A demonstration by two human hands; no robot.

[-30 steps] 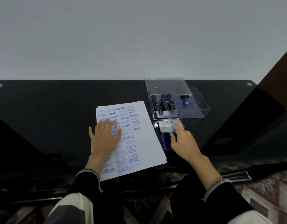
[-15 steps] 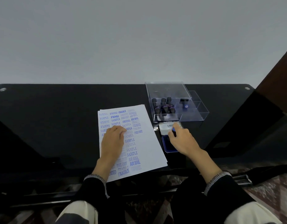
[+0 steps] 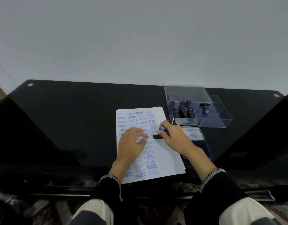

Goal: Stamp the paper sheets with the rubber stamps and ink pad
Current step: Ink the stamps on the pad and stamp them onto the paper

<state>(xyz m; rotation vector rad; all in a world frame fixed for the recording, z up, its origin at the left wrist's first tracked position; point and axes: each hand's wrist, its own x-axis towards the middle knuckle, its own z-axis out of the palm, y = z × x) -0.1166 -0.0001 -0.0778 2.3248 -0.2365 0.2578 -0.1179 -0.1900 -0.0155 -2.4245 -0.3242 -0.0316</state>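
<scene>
Two hands over paper sheets (image 3: 164, 153), left hand (image 3: 132, 147) spread flat (fingers loose), right hand (image 3: 175, 138) pinching rubber stamp (image 3: 159, 133)

A home desk corner, seemingly: black glass table (image 3: 75, 120) against plain wall (image 3: 140, 38) (patterned rug (image 3: 278, 207) below).

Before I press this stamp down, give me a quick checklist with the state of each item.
1. Right hand grips the stamp: ok.
2. Left hand rests on the paper sheets, steadying them: ok.
3. Stamp base over the sheet, not the black table: ok.
4. Spot under the base unprinted: cannot tell.
5. Stamp face inked: cannot tell.
6. Ink pad open beside the sheets: ok.
</scene>
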